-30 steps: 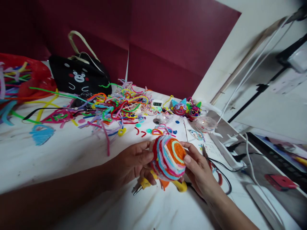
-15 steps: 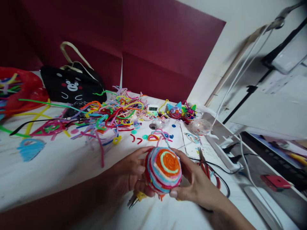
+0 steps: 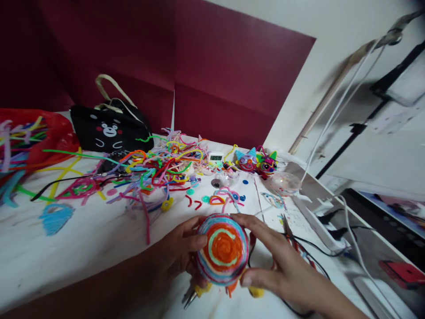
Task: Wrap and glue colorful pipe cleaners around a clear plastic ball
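A round ball wound with pipe cleaners (image 3: 223, 250) is held over the table between both hands. Its orange spiral with a mint-green ring faces me, bordered by blue, pink and red bands. My left hand (image 3: 182, 250) grips its left side, the thumb pressed on the front. Curved around the right side, my right hand (image 3: 275, 259) has fingers on the top and the thumb at the lower right edge. Below the ball lie a metal-tipped tool (image 3: 190, 299) with a yellow part and some orange pieces, partly hidden. Red-handled pliers (image 3: 288, 230) rest beyond my right hand.
A heap of pipe cleaners (image 3: 166, 164) spreads across the back, beside a black bag (image 3: 111, 130) and a red plastic bag (image 3: 59, 137). Further right stand a small digital timer (image 3: 216, 157), two colourful animal heads (image 3: 246, 160) and a clear dish (image 3: 285, 182). Cables (image 3: 315, 252) run along the right.
The ball has been tipped so its orange spiral faces me more fully. My left thumb has moved onto its front. The whole view has shifted slightly.
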`<move>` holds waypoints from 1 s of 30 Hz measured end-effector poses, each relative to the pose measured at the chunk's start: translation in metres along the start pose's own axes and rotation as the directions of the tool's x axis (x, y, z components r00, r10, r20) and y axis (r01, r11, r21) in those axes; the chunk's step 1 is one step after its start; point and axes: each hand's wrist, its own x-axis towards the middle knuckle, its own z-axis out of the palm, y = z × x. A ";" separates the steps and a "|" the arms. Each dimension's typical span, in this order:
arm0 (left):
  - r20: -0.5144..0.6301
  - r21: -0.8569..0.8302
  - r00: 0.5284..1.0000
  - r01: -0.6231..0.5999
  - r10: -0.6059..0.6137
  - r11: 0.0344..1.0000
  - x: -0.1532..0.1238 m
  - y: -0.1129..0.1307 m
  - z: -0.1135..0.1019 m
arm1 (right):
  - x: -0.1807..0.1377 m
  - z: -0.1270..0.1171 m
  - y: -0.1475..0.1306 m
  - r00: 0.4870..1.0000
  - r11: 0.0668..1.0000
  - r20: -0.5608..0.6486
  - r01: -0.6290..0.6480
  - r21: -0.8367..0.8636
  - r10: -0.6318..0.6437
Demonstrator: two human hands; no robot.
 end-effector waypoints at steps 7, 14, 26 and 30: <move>-0.098 -0.079 0.992 -0.087 0.080 0.993 0.006 0.007 -0.010 | 0.070 -0.032 0.016 0.996 1.000 -0.084 -0.017 -0.001 0.017; 0.050 -0.131 0.998 -0.023 0.030 0.991 0.008 0.003 -0.028 | 0.154 -0.011 0.056 0.996 0.987 0.031 0.086 -0.136 -0.082; 0.054 -0.149 0.999 0.003 0.005 0.989 0.012 0.000 -0.031 | 0.240 0.057 0.057 0.928 0.871 0.333 0.294 -0.393 -0.163; 0.097 -0.157 0.995 0.042 -0.027 0.987 0.010 0.004 -0.031 | 0.248 0.071 0.056 0.935 0.827 0.351 0.243 -0.507 -0.060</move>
